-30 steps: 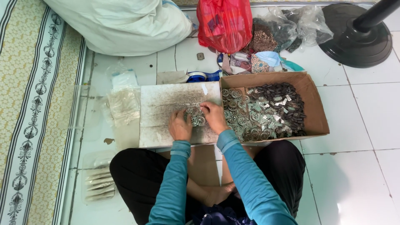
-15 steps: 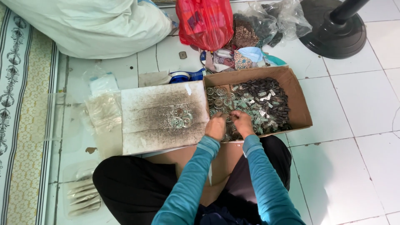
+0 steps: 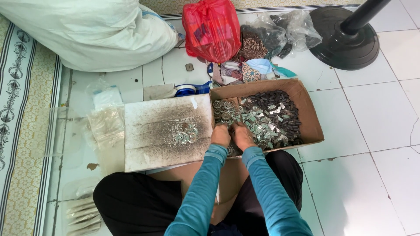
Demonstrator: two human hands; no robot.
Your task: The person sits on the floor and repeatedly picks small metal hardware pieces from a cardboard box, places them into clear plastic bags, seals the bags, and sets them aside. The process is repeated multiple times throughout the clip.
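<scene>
I sit cross-legged on a tiled floor. My left hand (image 3: 220,135) and my right hand (image 3: 241,135) rest side by side in the near left corner of a brown cardboard box (image 3: 309,114), fingers down among its small metal parts (image 3: 262,119): round silver rings at the left, dark pieces at the right. Whether either hand holds a piece is hidden. Left of the box lies a smudged white board (image 3: 154,131) with a small cluster of silver rings (image 3: 187,132) on it.
A big white sack (image 3: 87,30) lies at the back left, a red plastic bag (image 3: 212,28) and clear bags (image 3: 284,30) behind the box. A black fan base (image 3: 345,39) stands at the back right. Clear plastic packets (image 3: 103,126) lie left of the board, a patterned mat (image 3: 19,131) beyond.
Both hands left the ring cluster on the white board and moved right into the cardboard box. The rings stay on the board.
</scene>
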